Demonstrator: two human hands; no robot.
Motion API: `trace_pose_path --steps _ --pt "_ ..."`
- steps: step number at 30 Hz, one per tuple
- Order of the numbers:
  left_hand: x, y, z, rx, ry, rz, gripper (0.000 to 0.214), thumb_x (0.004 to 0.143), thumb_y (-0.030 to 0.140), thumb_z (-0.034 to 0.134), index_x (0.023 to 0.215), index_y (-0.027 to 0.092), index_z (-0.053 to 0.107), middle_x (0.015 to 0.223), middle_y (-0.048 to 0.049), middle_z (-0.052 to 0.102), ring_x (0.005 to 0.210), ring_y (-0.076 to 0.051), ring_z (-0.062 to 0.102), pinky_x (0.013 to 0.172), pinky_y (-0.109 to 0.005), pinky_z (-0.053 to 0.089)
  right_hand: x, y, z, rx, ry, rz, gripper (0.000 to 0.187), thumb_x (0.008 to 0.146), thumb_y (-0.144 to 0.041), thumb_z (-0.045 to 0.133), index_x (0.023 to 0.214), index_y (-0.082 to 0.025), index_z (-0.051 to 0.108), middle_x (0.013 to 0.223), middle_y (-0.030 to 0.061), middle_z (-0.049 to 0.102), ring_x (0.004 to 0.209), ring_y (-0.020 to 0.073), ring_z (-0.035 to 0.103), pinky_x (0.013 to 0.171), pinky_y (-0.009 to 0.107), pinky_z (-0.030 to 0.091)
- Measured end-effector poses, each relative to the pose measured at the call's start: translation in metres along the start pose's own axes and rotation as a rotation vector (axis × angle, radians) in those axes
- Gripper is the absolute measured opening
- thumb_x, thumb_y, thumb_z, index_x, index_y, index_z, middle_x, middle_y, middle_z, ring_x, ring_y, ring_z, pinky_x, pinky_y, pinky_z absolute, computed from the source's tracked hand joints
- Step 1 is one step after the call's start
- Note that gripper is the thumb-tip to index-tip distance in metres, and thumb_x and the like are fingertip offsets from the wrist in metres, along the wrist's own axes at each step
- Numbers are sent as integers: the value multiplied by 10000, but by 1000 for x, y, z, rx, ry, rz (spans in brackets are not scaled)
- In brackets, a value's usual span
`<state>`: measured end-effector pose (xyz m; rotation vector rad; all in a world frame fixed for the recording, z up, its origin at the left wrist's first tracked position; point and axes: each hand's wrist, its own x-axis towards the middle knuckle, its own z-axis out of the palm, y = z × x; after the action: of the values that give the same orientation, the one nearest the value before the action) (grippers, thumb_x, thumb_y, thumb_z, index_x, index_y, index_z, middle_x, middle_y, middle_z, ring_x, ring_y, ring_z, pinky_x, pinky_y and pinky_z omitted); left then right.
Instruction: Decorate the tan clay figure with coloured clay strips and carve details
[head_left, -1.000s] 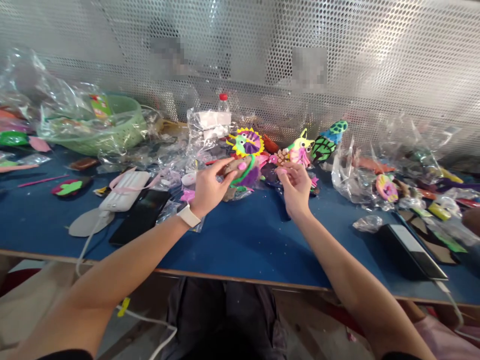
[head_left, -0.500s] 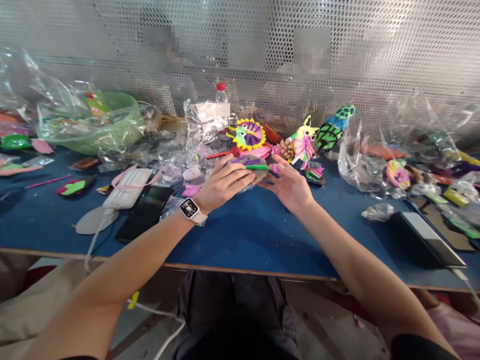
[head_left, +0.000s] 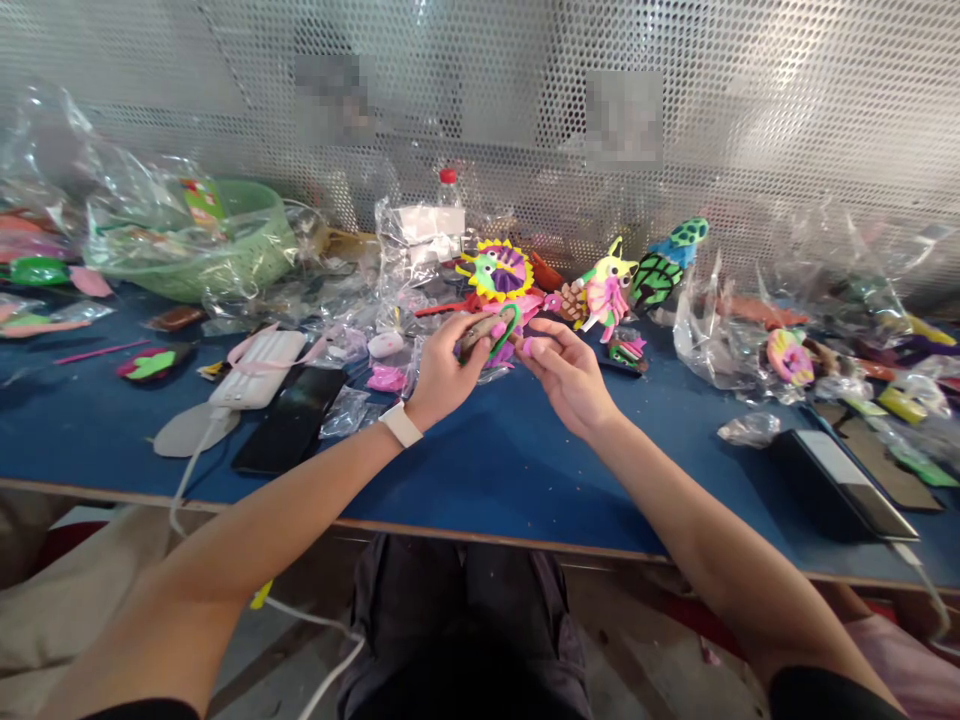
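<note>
Above the middle of the table, my left hand (head_left: 439,375) is closed around a grey-brown piece with green and purple modelling clay (head_left: 504,335) along its edge. The piece is tilted now, and my fingers hide part of it. My right hand (head_left: 574,385) is just to its right, thumb and fingers pinched on a small lump of pink modelling clay (head_left: 530,347). Behind the hands are a round clay figure with a yellow scalloped rim (head_left: 501,270) and a yellow and pink clay animal (head_left: 609,288).
On the blue table (head_left: 517,490), a white power bank (head_left: 266,370) and black phone (head_left: 289,420) lie left. A green basket (head_left: 255,250) with plastic bags stands farther back. At right are a dark case (head_left: 825,490) and bagged clay pieces. A perforated metal screen (head_left: 480,90) rises behind.
My left hand has turned the clay-edged piece from nearly flat to tilted, its underside now showing. My right fingers have closed in and moved slightly left with the pink clay.
</note>
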<state>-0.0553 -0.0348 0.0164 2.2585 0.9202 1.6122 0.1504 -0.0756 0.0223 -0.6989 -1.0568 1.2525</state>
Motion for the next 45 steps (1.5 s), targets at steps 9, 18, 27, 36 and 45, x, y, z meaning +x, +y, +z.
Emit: trace_pose_path --steps 9,18,27,36,45 --pt "-1 -4 0 17 54 20 399 1078 612 772 1178 233 847 1155 -95 853 1077 -259 809 996 -460 676 -12 7 13 -175 57 -87 439 835 -555 1001 1103 -291 775 970 2 844 942 193 828 946 364 693" --pt "5 -12 -16 207 -77 614 277 1098 321 798 1372 290 783 1140 -38 839 1091 -226 765 1080 -470 624 -6 -22 -1 -514 120 -527 397 960 -632 884 1122 -316 706 956 8 801 873 202 799 827 374 681" --pt "-4 -5 -18 353 -347 607 253 1131 545 713 1144 318 822 1031 -14 817 1036 -238 727 1117 -500 577 -14 -17 5 -614 48 -350 434 973 -740 816 996 -308 785 924 47 817 896 258 779 902 445 651" --pt "-8 -5 -17 350 -276 613 347 1107 620 722 1048 280 754 995 -29 797 984 -239 724 1052 -475 562 -19 -13 10 -697 -49 -335 482 1043 -770 695 963 -295 710 881 35 793 825 231 753 782 378 591" --pt "-11 -2 -14 338 -193 700 244 1114 491 765 1176 281 660 1102 -23 832 1010 -227 743 986 -436 542 -12 -13 5 -674 -188 -240 457 974 -710 820 888 -265 754 858 23 781 809 218 726 823 391 613"
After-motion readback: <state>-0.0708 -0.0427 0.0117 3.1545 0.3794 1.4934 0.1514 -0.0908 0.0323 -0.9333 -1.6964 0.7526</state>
